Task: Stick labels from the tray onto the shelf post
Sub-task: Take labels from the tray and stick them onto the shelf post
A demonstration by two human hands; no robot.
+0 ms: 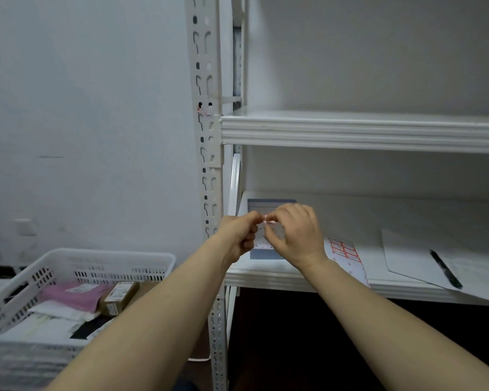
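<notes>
Left hand: fingers curled, thumb and forefinger pinching one end of a small red-edged label. Right hand: I saw it pinching the other end, remaining fingers loosely bent. The two hands met fingertip to fingertip above the lower shelf, just right of the shelf post.

Directly beneath them I noted a flat blue-edged tray, largely hidden by the hands; its contents I could not tell. Beside the right wrist lay a label sheet with red-bordered labels. Farther right: a white paper with a black pen lying on it.

On the post, level with the upper shelf, I recorded a small red-marked scrap stuck on.

Left of the post, one white slotted basket, holding a pink mailer, a brown box and white packets.
</notes>
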